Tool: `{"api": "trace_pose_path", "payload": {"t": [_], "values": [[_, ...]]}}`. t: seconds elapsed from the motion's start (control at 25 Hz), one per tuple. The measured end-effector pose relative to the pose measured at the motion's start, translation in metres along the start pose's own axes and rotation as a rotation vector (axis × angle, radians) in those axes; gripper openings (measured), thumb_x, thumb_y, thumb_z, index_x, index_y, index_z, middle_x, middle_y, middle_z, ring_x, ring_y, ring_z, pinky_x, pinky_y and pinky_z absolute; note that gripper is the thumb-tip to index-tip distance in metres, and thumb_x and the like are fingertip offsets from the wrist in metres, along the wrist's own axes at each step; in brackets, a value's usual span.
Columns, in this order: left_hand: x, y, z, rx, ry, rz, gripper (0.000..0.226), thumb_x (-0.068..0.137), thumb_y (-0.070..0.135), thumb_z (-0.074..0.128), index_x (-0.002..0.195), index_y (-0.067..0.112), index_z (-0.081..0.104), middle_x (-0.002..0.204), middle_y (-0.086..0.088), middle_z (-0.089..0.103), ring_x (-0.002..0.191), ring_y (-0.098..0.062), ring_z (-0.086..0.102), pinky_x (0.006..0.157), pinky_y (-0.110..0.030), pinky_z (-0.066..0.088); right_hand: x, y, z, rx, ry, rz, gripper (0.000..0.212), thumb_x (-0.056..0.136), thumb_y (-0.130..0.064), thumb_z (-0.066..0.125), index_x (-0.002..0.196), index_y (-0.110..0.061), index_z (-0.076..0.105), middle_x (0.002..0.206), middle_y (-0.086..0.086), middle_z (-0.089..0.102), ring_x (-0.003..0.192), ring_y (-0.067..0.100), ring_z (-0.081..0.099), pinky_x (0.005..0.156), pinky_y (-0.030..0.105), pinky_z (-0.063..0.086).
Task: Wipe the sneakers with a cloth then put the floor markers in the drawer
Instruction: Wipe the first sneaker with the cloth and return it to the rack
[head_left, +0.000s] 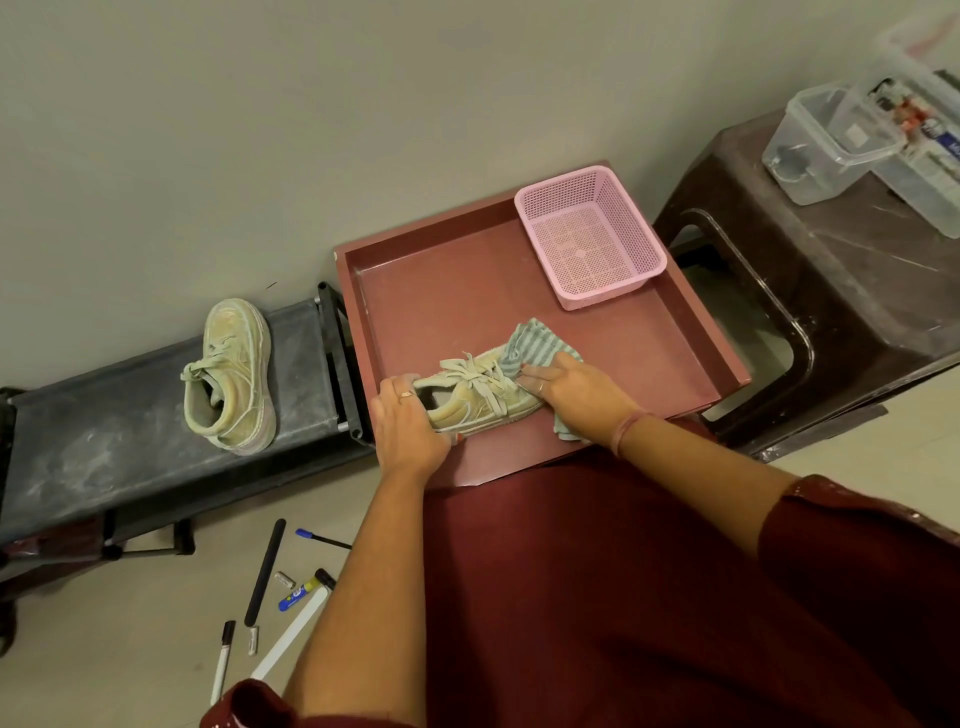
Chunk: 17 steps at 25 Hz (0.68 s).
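Note:
A pale green sneaker (475, 397) lies in the open maroon drawer (441, 291). My left hand (405, 426) grips its heel end. My right hand (576, 392) presses a striped grey-green cloth (535, 340) onto the shoe's toe, fingers fairly straight. The second sneaker (234, 374) stands on a low dark shoe rack (130, 415) to the left. Floor markers lie on the floor at the lower left: a blue-capped one (322, 539), a blue-labelled one (304, 592) and a white one with a black cap (223, 657).
A pink mesh basket (589, 234) sits in the drawer's far right corner. A brown plastic stool (831, 291) at right carries clear plastic containers (831, 140). A black stick (265, 571), a white stick (291, 636) and small batteries (284, 579) lie among the markers.

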<state>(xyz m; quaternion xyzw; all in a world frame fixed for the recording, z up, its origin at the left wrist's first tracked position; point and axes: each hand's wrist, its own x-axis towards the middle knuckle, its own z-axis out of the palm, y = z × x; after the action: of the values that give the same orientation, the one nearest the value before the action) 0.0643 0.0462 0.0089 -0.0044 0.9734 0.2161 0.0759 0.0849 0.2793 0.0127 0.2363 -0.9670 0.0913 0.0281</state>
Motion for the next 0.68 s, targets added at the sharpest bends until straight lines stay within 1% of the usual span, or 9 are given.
{"api": "trace_pose_path", "payload": {"t": [0.08, 0.16, 0.24, 0.32, 0.4, 0.48, 0.52, 0.6, 0.68], "values": [[0.0, -0.001, 0.0, -0.003, -0.004, 0.001, 0.094, 0.056, 0.027, 0.091, 0.134, 0.014, 0.039, 0.129, -0.005, 0.039, 0.117, -0.027, 0.038, 0.1, -0.04, 0.041, 0.002, 0.011, -0.021, -0.126, -0.218, -0.135, 0.036, 0.084, -0.005, 0.06, 0.118, -0.017, 0.065, 0.115, -0.004, 0.066, 0.09, 0.022, 0.056, 0.075, 0.03, 0.053], [0.0, -0.001, 0.001, -0.009, 0.004, -0.001, 0.094, 0.056, 0.027, 0.091, 0.133, 0.016, 0.04, 0.129, -0.004, 0.039, 0.118, -0.026, 0.037, 0.101, -0.04, 0.041, 0.012, 0.027, -0.029, -0.25, -0.35, -0.109, 0.033, 0.088, -0.008, 0.054, 0.117, -0.019, 0.063, 0.118, -0.004, 0.063, 0.107, 0.02, 0.052, 0.084, 0.033, 0.051], [0.002, -0.001, 0.002, -0.012, 0.009, -0.003, 0.093, 0.056, 0.027, 0.091, 0.133, 0.016, 0.04, 0.129, -0.004, 0.039, 0.118, -0.026, 0.037, 0.102, -0.039, 0.04, 0.024, 0.041, -0.028, -0.192, -0.277, 0.098, 0.032, 0.081, -0.006, 0.059, 0.111, -0.017, 0.066, 0.112, 0.004, 0.064, 0.115, 0.024, 0.052, 0.091, 0.035, 0.05], [0.002, 0.001, 0.002, -0.006, 0.016, -0.005, 0.094, 0.056, 0.028, 0.091, 0.133, 0.015, 0.04, 0.129, -0.005, 0.039, 0.117, -0.026, 0.038, 0.101, -0.039, 0.04, 0.032, 0.031, -0.024, 0.016, -0.147, 0.279, 0.031, 0.078, -0.002, 0.056, 0.106, -0.01, 0.065, 0.112, 0.011, 0.064, 0.108, 0.026, 0.055, 0.094, 0.034, 0.046], [0.002, 0.002, 0.003, -0.013, 0.018, -0.023, 0.094, 0.056, 0.026, 0.091, 0.133, 0.015, 0.039, 0.129, -0.004, 0.039, 0.117, -0.026, 0.038, 0.101, -0.038, 0.041, 0.022, -0.004, -0.006, 0.08, -0.134, 0.337, 0.032, 0.072, 0.002, 0.06, 0.103, 0.0, 0.066, 0.117, 0.018, 0.061, 0.105, 0.032, 0.055, 0.093, 0.036, 0.045], [0.002, 0.001, 0.002, -0.018, 0.017, -0.03, 0.094, 0.054, 0.024, 0.091, 0.133, 0.016, 0.04, 0.129, -0.004, 0.039, 0.117, -0.026, 0.038, 0.1, -0.039, 0.042, 0.0, -0.051, 0.003, 0.039, -0.097, 0.373, 0.045, 0.051, 0.005, 0.068, 0.096, 0.0, 0.07, 0.106, 0.017, 0.068, 0.092, 0.029, 0.057, 0.078, 0.029, 0.054], [0.003, 0.0, 0.002, -0.024, 0.012, -0.027, 0.094, 0.054, 0.024, 0.091, 0.133, 0.016, 0.04, 0.129, -0.004, 0.039, 0.117, -0.026, 0.038, 0.1, -0.039, 0.042, -0.007, -0.06, 0.008, 0.036, -0.052, 0.361, 0.051, 0.046, 0.009, 0.066, 0.096, 0.0, 0.071, 0.1, 0.015, 0.07, 0.087, 0.028, 0.057, 0.071, 0.027, 0.055], [0.003, 0.0, 0.002, -0.023, 0.008, -0.025, 0.094, 0.054, 0.023, 0.091, 0.133, 0.016, 0.04, 0.128, -0.003, 0.039, 0.117, -0.026, 0.037, 0.101, -0.038, 0.041, -0.006, -0.046, 0.009, 0.156, -0.13, 0.405, 0.048, 0.063, 0.01, 0.058, 0.108, -0.007, 0.068, 0.103, 0.011, 0.069, 0.092, 0.031, 0.059, 0.08, 0.03, 0.053], [0.003, 0.001, 0.003, -0.013, 0.015, -0.026, 0.094, 0.053, 0.024, 0.091, 0.132, 0.016, 0.041, 0.127, -0.004, 0.039, 0.116, -0.026, 0.037, 0.102, -0.037, 0.04, -0.003, -0.017, 0.003, 0.313, -0.224, 0.566, 0.039, 0.08, 0.004, 0.048, 0.111, -0.012, 0.066, 0.104, 0.011, 0.067, 0.103, 0.032, 0.06, 0.087, 0.034, 0.05]]}}
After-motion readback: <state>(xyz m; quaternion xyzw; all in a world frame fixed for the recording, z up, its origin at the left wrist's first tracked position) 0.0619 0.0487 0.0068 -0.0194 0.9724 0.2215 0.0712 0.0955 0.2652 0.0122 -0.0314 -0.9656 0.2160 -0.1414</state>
